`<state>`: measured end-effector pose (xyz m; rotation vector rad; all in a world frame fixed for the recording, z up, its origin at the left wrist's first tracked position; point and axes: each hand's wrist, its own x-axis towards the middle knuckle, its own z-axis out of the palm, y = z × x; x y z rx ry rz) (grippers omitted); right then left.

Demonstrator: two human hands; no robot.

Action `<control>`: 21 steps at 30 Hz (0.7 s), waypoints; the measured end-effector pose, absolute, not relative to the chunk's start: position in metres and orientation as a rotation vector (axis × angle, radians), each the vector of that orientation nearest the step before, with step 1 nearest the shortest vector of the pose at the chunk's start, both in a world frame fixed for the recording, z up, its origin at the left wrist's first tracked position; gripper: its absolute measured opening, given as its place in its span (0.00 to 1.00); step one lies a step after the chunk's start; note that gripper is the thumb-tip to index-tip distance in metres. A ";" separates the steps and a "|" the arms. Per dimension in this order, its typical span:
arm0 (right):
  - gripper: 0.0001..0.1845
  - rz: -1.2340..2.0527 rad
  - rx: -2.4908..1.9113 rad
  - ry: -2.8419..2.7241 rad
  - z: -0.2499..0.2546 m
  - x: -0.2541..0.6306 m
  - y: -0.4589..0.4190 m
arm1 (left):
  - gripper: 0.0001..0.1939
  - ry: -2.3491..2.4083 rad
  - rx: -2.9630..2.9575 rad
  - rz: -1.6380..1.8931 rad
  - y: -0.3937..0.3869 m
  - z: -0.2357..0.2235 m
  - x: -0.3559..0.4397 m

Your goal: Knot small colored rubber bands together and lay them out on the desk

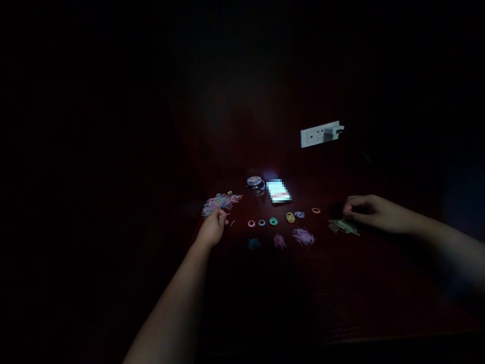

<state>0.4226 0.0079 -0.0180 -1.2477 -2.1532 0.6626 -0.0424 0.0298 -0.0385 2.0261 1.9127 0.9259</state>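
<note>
Standing near bands [223, 202] — lidded jar [256, 189]

phone screen [278, 191] pixelated, right forearm [441, 242] cut by the edge, grip of left hand [215, 226] unclear

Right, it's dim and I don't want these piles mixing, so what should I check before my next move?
1. Lighting: not ok, most of the scene is dark.
2. Teal pile, pink pile and purple pile separate: ok, gaps show between them.
3. No stray piece beside the left hand: not ok, a small piece lies apart from the mixed pile.
4. Left hand empty: cannot tell, too dim.
5. Right hand off the pale pile: cannot tell, they overlap in view.
6. Jar upright: ok.
</note>
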 end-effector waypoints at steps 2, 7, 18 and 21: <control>0.14 0.676 -1.255 -2.166 -0.018 0.421 0.008 | 0.10 1.905 2.004 0.948 0.030 -0.039 -0.042; 0.15 0.713 -1.301 -2.192 -0.015 0.417 0.004 | 0.11 1.894 1.987 0.967 0.030 -0.038 -0.039; 0.12 0.272 -1.251 -2.310 0.012 0.365 -0.016 | 0.09 1.616 2.202 1.163 0.010 -0.015 -0.006; 0.11 0.115 -1.043 -2.388 0.026 0.308 -0.038 | 0.07 1.492 2.316 1.131 -0.008 -0.002 0.018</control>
